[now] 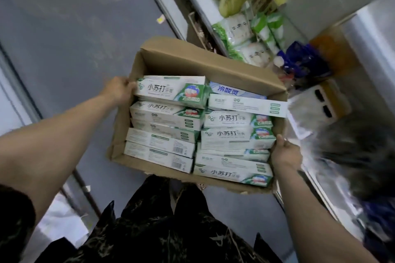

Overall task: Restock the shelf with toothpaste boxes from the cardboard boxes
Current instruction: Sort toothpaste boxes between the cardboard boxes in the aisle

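Holding the cardboard box [192, 64] by its left and right walls, left hand [119, 89] and right hand [286, 152] each close their grip on the rim, presumably so the stacked toothpaste boxes [168, 90] lie level

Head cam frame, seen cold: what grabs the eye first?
An open cardboard box sits at centre frame, packed with green-and-white toothpaste boxes in two side-by-side stacks. The left hand grips its left wall and the right hand its near right corner. At upper right, a shelf carries green-and-white bags.
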`<state>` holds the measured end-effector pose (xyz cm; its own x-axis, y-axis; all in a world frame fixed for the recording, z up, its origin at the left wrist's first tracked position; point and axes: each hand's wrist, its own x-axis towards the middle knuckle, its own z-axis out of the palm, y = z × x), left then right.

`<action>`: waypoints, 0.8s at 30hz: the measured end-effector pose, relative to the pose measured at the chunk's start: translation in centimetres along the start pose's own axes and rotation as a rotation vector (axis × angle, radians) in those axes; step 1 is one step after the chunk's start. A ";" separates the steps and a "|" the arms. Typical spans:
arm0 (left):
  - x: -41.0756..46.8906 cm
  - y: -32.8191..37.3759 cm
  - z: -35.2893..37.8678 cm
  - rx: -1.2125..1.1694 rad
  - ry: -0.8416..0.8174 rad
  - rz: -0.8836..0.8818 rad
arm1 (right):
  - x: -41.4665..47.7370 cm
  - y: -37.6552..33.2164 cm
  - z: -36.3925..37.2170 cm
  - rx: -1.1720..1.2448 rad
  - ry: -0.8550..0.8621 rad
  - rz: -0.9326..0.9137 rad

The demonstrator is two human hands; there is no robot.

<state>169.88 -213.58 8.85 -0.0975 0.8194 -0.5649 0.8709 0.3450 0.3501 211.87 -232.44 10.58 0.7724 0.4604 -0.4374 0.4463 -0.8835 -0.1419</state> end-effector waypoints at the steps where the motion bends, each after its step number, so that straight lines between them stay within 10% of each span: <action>1: 0.4 0.5 -0.4 0.014 -0.007 0.029 | -0.8 0.5 0.3 0.025 0.000 0.040; 24: 5.3 16.4 0.6 -0.124 -0.284 0.266 | -11.5 5.5 4.0 0.401 -0.091 0.632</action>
<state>183.92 -203.84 11.08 0.2750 0.7344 -0.6205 0.7813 0.2054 0.5894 203.66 -242.96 11.27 0.7784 -0.1381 -0.6124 -0.2819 -0.9485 -0.1444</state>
